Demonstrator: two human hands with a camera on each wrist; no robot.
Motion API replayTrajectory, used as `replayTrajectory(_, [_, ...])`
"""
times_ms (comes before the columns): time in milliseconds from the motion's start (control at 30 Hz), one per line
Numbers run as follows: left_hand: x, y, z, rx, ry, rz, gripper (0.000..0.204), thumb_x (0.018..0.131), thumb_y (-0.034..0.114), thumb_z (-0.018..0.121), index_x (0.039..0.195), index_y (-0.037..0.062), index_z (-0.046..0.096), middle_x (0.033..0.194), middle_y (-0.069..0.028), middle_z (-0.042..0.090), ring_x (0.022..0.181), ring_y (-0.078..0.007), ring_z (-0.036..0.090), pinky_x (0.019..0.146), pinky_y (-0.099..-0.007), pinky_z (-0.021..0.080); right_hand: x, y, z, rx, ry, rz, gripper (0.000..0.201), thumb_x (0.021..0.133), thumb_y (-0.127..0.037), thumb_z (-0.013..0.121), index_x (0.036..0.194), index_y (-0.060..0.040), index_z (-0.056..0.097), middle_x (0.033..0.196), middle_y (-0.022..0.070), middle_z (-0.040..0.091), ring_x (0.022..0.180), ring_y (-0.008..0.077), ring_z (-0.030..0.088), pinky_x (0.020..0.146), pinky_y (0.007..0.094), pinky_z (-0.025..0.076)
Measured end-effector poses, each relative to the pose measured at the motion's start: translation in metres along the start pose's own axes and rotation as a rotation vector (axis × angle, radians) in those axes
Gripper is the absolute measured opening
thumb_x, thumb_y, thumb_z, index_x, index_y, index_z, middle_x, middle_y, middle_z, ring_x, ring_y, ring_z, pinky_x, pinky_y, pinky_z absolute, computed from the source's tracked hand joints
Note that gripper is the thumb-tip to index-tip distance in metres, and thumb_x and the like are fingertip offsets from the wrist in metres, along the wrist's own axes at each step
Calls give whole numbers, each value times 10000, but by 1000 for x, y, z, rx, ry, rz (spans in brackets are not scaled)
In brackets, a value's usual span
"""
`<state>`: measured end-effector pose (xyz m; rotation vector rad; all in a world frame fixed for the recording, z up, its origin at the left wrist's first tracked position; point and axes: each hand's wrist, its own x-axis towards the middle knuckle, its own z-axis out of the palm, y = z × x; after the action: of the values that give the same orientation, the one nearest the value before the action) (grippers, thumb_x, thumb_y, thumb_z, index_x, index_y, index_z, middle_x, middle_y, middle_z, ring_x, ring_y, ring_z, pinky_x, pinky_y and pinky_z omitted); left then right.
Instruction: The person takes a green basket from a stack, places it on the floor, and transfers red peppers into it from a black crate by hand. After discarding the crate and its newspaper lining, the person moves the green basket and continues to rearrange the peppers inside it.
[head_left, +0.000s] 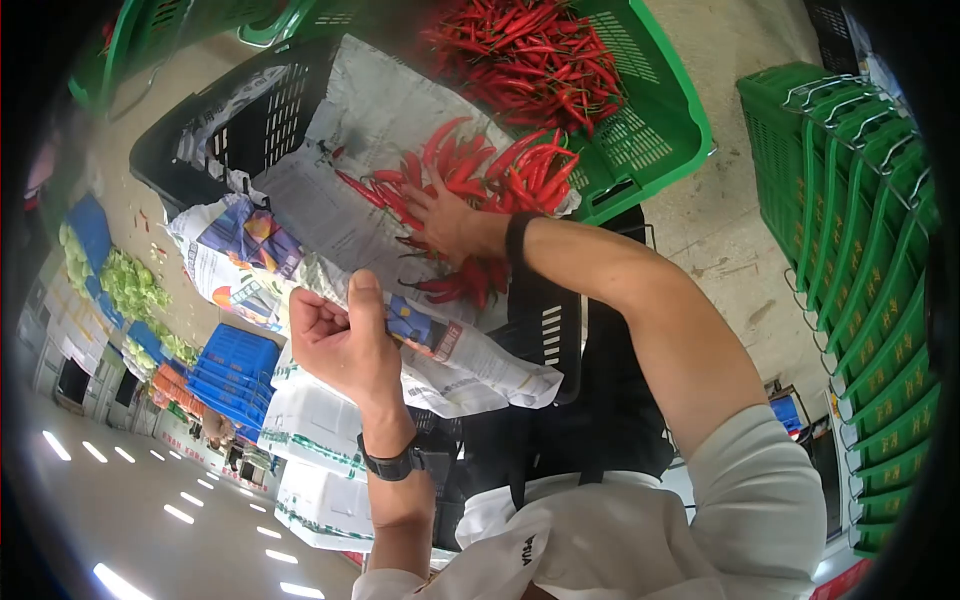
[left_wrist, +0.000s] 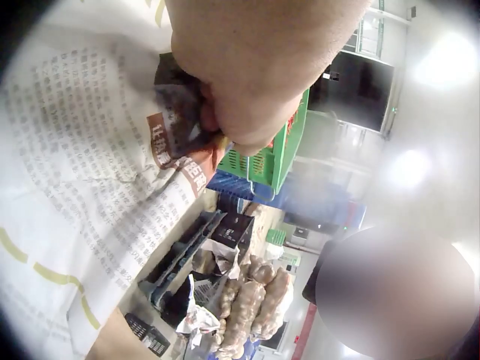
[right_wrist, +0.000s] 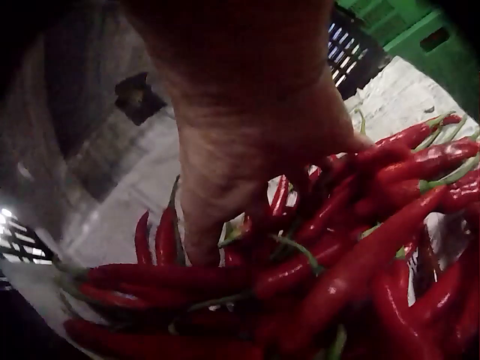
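Red chili peppers [head_left: 535, 170] lie in a loose pile on newspaper [head_left: 370, 110] that lines a black crate [head_left: 165, 150]. My right hand [head_left: 440, 215] reaches into this pile with its fingers spread over the chilies; in the right wrist view its fingertips are partly hidden among the chili peppers [right_wrist: 360, 270]. At the crate's near side my left hand [head_left: 345, 335] grips the newspaper's folded edge, thumb on top. The left wrist view shows the printed newspaper [left_wrist: 90, 150] hanging beside that hand [left_wrist: 240, 82].
A green crate [head_left: 665, 130] heaped with more red chilies stands against the black one. Stacked green crates [head_left: 850, 280] line the right side. To the left are blue crates [head_left: 235, 370], white foam boxes [head_left: 310, 420] and leafy greens [head_left: 130, 285] on the floor.
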<state>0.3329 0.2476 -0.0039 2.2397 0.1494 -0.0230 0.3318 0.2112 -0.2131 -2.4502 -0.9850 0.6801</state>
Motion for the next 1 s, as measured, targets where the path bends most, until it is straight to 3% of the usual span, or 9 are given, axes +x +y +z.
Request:
replayTrajectory(267, [2, -3, -11, 21, 2, -27, 347, 785, 68, 742, 730, 83, 400, 586, 74, 379, 495, 16, 335, 450, -154, 242, -39, 29, -17, -165, -259, 119, 671, 702, -577, 671, 1237, -176, 616, 1333, 25, 531, 1346, 329, 288, 1030, 717, 149])
replayTrajectory(400, [1, 1, -7, -40, -24, -35, 324, 781, 55, 745, 783, 62, 421, 593, 72, 382, 495, 16, 335, 443, -155, 242, -91, 76, -10, -147, -23, 225, 552, 639, -582, 703, 1057, -222, 709, 1210, 123, 564, 1246, 331, 378, 1029, 672, 198])
replayTrajectory(467, [0, 2, -6, -82, -36, -48, 283, 816, 32, 701, 720, 73, 438, 640, 11, 553, 557, -18, 456, 510, -153, 333, -120, 98, -21, -58, -63, 393, 590, 633, -504, 743, 1157, -245, 656, 1288, 196, 472, 1337, 379, 286, 1071, 641, 171])
replayTrajectory(567, [0, -3, -11, -34, -33, -42, 292, 813, 29, 694, 711, 76, 425, 639, 8, 549, 553, -21, 446, 509, -157, 324, -135, 111, -11, -18, 111, 530, 640, 640, -468, 750, 1218, -227, 619, 1338, 222, 425, 1318, 405, 316, 1044, 618, 241])
replayTrajectory(700, [0, -5, -11, 9, -23, -27, 287, 811, 31, 690, 711, 77, 425, 634, 15, 536, 553, -20, 436, 508, -163, 317, -76, 60, -5, 147, 200, 237, 664, 658, -382, 757, 1266, -190, 571, 1343, 216, 427, 1315, 390, 336, 1024, 582, 289])
replayTrajectory(733, [0, -7, -11, 2, -12, -10, 316, 797, 53, 716, 719, 81, 411, 614, 48, 445, 525, -1, 382, 479, -158, 275, -53, 42, 11, 169, 200, 116, 705, 660, -372, 757, 1301, -180, 535, 1348, 215, 425, 1317, 381, 340, 1029, 580, 286])
replayTrajectory(800, [1, -6, -8, -9, -3, 13, 350, 782, 74, 742, 727, 84, 397, 594, 81, 354, 497, 17, 328, 451, -154, 234, -36, 1, 29, 100, 390, -58, 552, 796, -332, 628, 1309, -178, 498, 1274, 194, 504, 1340, 350, 327, 1051, 597, 242])
replayTrajectory(900, [0, -3, -7, -10, 9, -11, 323, 800, 60, 716, 716, 81, 405, 577, 63, 415, 498, 10, 379, 459, -150, 261, -2, -19, 80, -53, 580, -68, 494, 845, -287, 564, 1312, -164, 460, 1259, 163, 531, 1360, 343, 305, 1069, 637, 185])
replayTrajectory(1000, [0, 0, -7, -15, 21, -12, 291, 811, 38, 694, 718, 74, 421, 587, 44, 460, 500, 4, 399, 465, -149, 279, -12, -11, 90, -58, 419, -130, 461, 860, -290, 558, 1290, -148, 474, 1258, 79, 545, 1321, 316, 358, 1068, 658, 164])
